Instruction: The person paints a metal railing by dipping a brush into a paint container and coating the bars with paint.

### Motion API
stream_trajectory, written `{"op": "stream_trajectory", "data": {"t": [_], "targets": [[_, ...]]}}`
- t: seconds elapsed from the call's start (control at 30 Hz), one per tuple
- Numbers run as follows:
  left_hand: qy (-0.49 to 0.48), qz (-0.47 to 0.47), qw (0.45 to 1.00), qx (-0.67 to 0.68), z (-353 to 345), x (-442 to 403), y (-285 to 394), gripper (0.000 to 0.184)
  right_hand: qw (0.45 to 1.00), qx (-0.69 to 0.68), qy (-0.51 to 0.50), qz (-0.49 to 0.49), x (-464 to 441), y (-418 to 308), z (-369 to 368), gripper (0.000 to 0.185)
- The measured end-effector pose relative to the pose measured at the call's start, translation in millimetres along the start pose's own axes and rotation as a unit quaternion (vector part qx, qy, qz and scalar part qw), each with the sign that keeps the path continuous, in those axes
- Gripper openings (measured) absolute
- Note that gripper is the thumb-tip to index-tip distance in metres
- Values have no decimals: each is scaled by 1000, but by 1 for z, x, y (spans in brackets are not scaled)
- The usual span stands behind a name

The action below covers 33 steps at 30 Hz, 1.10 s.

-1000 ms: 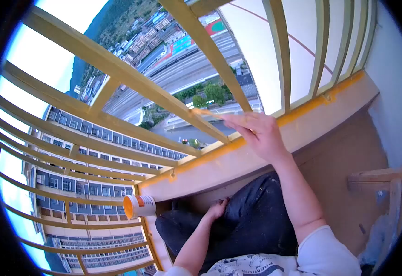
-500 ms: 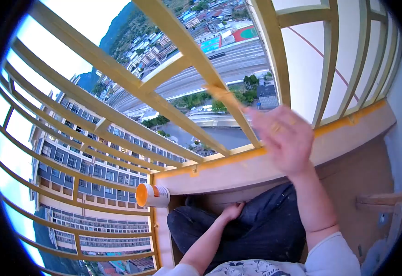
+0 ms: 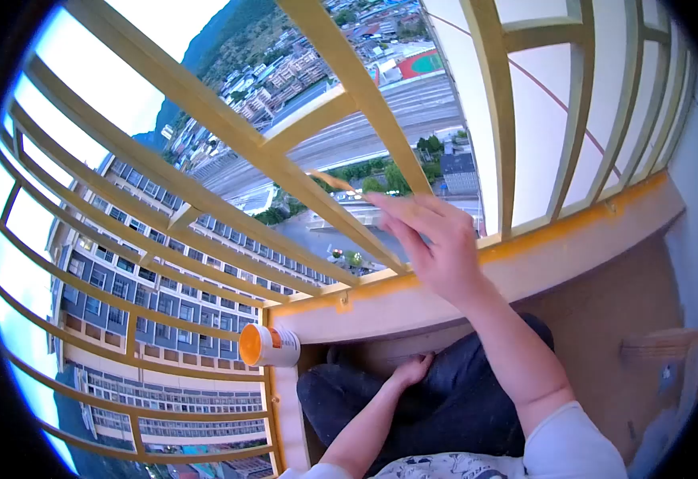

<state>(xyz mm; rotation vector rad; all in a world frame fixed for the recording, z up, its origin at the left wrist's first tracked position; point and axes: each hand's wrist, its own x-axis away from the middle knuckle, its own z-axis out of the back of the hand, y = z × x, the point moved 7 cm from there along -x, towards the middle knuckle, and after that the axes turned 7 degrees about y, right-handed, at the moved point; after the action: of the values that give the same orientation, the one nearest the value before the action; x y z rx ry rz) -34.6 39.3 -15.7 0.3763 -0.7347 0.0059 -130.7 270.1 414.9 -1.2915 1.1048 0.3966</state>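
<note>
My right hand (image 3: pixel 441 243) is raised in front of the yellow window bars (image 3: pixel 381 120), closed around a thin paintbrush (image 3: pixel 335 182). The brush has an orange-yellow tip and points left, close to one slanting bar; whether it touches the bar I cannot tell. Low in the view, my left hand (image 3: pixel 411 370) rests on my lap, holding nothing, its fingers loosely laid and partly hidden. A white paint tub (image 3: pixel 283 348) with orange paint inside and an orange label stands at the ledge corner, left of my knees.
A pale ledge (image 3: pixel 389 307) with orange paint along its edge runs under the bars. My crossed legs (image 3: pixel 461 391) fill the lower middle. At right are a wooden piece (image 3: pixel 660 345) and a wall (image 3: pixel 696 247). Beyond the bars, far below, lie roads and buildings.
My right hand has moved left and slightly down with the paintbrush, from one slanting bar toward the bar on its left. My left hand stays on my lap. The view has shifted slightly.
</note>
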Motion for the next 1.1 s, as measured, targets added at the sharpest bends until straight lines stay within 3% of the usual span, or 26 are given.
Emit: {"op": "stream_trajectory", "data": {"t": [0.17,0.23,0.27,0.3,0.33,0.37,0.43,0.5,0.57,0.6,0.67,0.73,0.77,0.83,0.87,0.97,1.03,1.1], "targets": [[12,-30,999,-8,0,-4,3,77,998,1,-56,4,7,3,-13,29],[33,-53,998,-3,11,-7,13,77,978,61,-196,-40,32,24,-7,29],[26,-26,999,-7,12,0,14,74,978,60,-197,-37,31,23,-10,29],[12,4,1000,-16,11,9,13,72,990,52,-123,-52,19,18,-1,30],[2,-32,999,-23,13,10,20,67,995,46,-47,-70,11,14,8,31],[0,-33,999,-28,6,8,15,67,995,48,-43,-71,1,10,-1,31],[31,-68,997,-25,7,0,12,64,1000,19,-2,20,-21,-11,-24,32],[44,-45,998,-12,12,-2,5,67,999,10,-46,1,0,-7,-36,35],[-5,-14,1000,-13,0,-11,-9,70,983,88,-154,-50,40,10,-26,36],[44,-17,999,8,6,-6,-5,74,976,81,-184,-89,65,27,-15,36],[34,-22,999,21,-2,-18,-11,74,965,75,-214,-129,80,38,-11,35],[-16,-14,1000,9,3,-10,-7,75,983,44,-53,-172,64,30,3,35],[-11,-17,1000,9,-4,-16,-16,75,984,43,-52,-166,61,28,-4,35],[64,-65,996,12,-10,-33,-29,74,997,48,-43,-45,53,14,-20,34],[65,-62,996,22,-11,-32,-32,72,986,76,-146,-36,58,6,-34,33],[44,-57,997,36,-5,-26,-24,70,977,45,-208,18,45,-37,-32,32],[25,-44,998,32,-6,-22,-25,68,981,69,-172,52,20,-61,-25,31],[25,-63,997,40,2,-22,-20,66,979,147,-63,129,-28,-99,-23,32]]}}
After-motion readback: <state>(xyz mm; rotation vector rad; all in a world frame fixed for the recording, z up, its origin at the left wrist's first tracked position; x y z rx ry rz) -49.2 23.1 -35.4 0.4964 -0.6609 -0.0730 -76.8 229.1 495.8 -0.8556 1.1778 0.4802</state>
